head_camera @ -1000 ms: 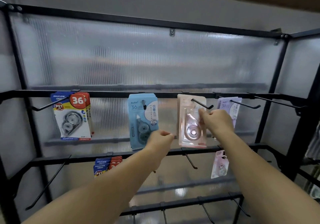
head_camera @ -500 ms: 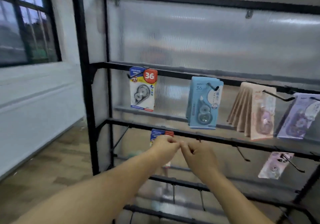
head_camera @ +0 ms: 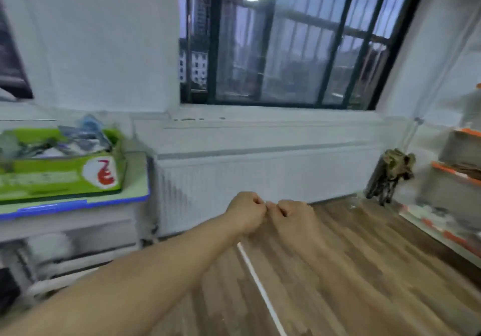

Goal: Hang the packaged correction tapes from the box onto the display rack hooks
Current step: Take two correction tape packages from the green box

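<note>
Closest to me, both forearms stretched out over the wooden floor (head_camera: 364,270). At their ends the left grip (head_camera: 246,212) and the right grip (head_camera: 292,216) sat knuckle against knuckle, each with its fingers curled in on itself. As far as I could make out, neither grip held a package. A thin white strip (head_camera: 260,283) ran along the floor just below the two grips. The display rack and its hooks were nowhere in my view, so I could not count what already hung there. With both grips empty, I judged that I was between rounds and that the next package had yet to be fetched. Well off to the left of the left grip, and farther out, the green box (head_camera: 52,179) stood on the desk (head_camera: 78,204) with the blue edge. The packaged correction tapes (head_camera: 78,140) lay heaped in the box, a loose pile of blue-grey and white cards and clear plastic rising to about its rim. Blur kept me from telling them apart or counting them, but the heap told me plenty was left to hang. Beyond the grips stood the white panelled wall (head_camera: 260,169). Off to the right of the right grip, a drab olive bundle (head_camera: 395,169) leaned near that wall, and orange-edged shelves (head_camera: 458,169) showed only as a smear. Farthest of all, above both grips, was the dark-framed window (head_camera: 286,49).
</note>
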A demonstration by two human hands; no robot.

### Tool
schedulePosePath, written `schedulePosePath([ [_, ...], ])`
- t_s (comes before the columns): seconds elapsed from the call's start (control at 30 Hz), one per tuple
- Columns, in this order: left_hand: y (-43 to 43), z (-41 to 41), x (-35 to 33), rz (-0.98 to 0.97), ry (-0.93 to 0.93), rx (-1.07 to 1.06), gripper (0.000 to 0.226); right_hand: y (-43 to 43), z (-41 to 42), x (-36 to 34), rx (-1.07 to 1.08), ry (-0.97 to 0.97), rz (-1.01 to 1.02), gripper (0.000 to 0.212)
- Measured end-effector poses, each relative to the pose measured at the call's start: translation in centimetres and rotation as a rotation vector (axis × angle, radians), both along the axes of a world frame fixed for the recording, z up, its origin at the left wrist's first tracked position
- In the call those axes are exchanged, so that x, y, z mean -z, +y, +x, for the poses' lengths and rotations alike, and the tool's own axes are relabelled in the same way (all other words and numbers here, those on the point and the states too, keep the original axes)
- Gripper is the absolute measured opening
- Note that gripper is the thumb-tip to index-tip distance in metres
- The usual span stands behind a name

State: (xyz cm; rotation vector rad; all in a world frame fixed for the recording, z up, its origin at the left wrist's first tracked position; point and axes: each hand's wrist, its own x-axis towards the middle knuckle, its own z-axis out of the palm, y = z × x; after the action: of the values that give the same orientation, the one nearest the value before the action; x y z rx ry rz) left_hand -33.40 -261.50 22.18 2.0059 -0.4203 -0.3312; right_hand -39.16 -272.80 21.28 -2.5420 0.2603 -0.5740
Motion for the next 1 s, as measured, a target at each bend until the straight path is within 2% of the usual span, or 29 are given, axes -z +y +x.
schedulePosePath([
  [0.27, 24.0, 12.5, 2.5, 0.065, -0.028, -0.479, 0.033, 20.3, 18.7, 1.0, -0.422, 0.146, -0.097, 0.05],
  [0.53, 37.2, 24.9, 4.2, 0.138, -0.012, -0.751, 0.037, 34.6, 35.4, 4.1, -0.721, 0.161, -0.23, 0.05],
  [0.77, 45.3, 36.2, 2.4, 0.102, -0.009, -0.879, 0.022, 40.8, 51.4, 2.5, -0.737, 0.137, -0.271, 0.047],
  [1.0, 53.1, 44.2, 4.1, 0.077, 0.038, -0.894, 0.014, 48.3, 59.7, 4.5, -0.736, 0.246, -0.312, 0.045],
])
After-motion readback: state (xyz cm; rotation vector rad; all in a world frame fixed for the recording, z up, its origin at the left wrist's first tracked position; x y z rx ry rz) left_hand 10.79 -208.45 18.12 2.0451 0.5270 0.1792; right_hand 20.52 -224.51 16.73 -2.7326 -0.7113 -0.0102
